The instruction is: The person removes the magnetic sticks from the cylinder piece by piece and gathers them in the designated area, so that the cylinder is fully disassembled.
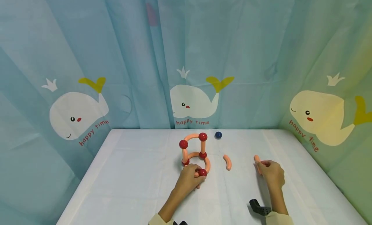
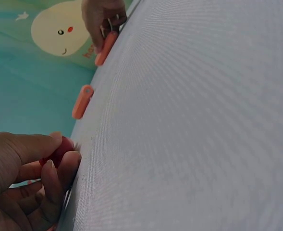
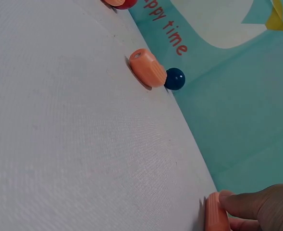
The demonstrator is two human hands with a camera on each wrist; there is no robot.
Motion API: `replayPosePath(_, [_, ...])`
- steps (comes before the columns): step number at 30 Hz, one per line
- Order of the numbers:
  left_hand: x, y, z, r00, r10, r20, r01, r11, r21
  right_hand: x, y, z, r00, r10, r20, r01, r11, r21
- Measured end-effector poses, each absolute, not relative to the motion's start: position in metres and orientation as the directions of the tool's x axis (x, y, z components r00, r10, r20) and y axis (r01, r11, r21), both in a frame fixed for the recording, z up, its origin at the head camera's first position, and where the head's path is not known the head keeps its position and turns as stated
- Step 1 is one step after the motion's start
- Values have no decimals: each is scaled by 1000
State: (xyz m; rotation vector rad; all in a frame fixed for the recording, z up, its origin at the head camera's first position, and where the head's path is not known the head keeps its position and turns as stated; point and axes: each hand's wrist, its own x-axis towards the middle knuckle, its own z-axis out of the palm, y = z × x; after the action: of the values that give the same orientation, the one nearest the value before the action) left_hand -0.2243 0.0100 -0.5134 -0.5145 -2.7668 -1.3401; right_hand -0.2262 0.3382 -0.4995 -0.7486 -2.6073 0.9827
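Two hands grasp toy pieces on a white table [image 1: 122, 192].
The left hand [image 1: 188, 179] pinches the near red ball [image 1: 202, 172] of a ball-and-rod frame [image 1: 193, 154] standing mid-table; the right hand [image 1: 273, 174] pinches an orange rod [image 1: 257, 159] on the right. A curved rod [image 1: 228, 162] lies between them, a blue ball [image 1: 218, 134] near the far edge.

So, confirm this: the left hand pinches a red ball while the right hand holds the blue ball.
Not the blue ball: the head view shows the right hand holding an orange rod. The left hand does pinch a red ball.
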Motion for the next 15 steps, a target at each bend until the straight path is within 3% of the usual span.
replayPosePath(9, [-224, 10, -512, -944, 273, 185, 320, 617, 719, -226, 339, -498, -837, 545, 51, 371, 633, -680])
replayPosePath(15, [-224, 10, -511, -944, 276, 180, 318, 622, 715, -227, 340, -498, -814, 570, 115, 350, 638, -687])
